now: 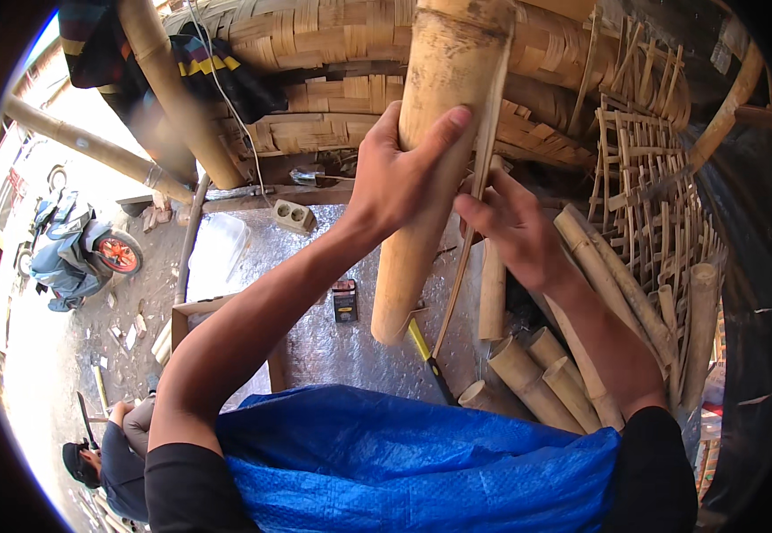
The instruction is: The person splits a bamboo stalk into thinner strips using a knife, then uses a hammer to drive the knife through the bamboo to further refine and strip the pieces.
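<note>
A thick, pale bamboo tube [421, 204] slants upward in front of me, its upper end past the top of the view. My left hand [408, 169] is wrapped round its middle, thumb across the front. Along the tube's right side runs a thin bamboo strip [457, 302], apart from the tube at its lower end. My right hand [517, 226] has its fingers closed on this strip, right of the tube. Below the tube's lower end lies a tool with a yellow and black handle [429, 360], partly hidden by the blue sheet [421, 453] over my lap.
Several cut bamboo pieces [537, 377] lie at the right, near a bamboo lattice [648, 169]. Silvery sheeting [315, 355] bears a small black box [345, 300] and a socket block [294, 216]. Woven bamboo [333, 44] stands ahead. At left are a motorcycle [75, 249] and a seated person [124, 471].
</note>
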Tool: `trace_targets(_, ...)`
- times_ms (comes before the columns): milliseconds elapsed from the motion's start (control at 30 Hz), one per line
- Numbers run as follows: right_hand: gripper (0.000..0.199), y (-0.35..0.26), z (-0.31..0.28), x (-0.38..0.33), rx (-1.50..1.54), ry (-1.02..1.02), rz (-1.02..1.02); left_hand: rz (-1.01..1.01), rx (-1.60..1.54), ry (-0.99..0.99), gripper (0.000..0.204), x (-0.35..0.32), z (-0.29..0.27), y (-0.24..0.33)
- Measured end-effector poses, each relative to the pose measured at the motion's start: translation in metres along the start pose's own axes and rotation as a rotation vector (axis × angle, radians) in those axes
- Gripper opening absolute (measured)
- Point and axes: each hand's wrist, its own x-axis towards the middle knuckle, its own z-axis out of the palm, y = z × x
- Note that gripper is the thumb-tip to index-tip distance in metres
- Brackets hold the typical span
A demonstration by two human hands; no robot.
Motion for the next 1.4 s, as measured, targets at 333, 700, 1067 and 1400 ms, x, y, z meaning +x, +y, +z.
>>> trace_targets(333, 0.028, 0.0, 0.02, -0.024, -0.511, 0.225, -0.162, 0.029, 0.211, -0.361, 0.067, -0.01, -0.018, 0.011)
trace_targets(700, 0.032, -0.006, -0.008, -0.015, -0.733, 0.093, -0.269, -0.003, 0.256, -0.433, 0.055, -0.006, -0.074, 0.007)
trace_targets(1067, 0.044, 0.03, -0.078, -0.022, -1.368, 0.067, -0.953, -0.142, 0.536, -0.678, 0.058, 0.011, -0.12, 0.013)
trace_targets(1400, 0.042, -0.007, -0.064, -0.013, -0.291, 0.18, 0.049, 0.09, 0.481, -0.453, 0.051, 0.009, -0.069, 0.02)
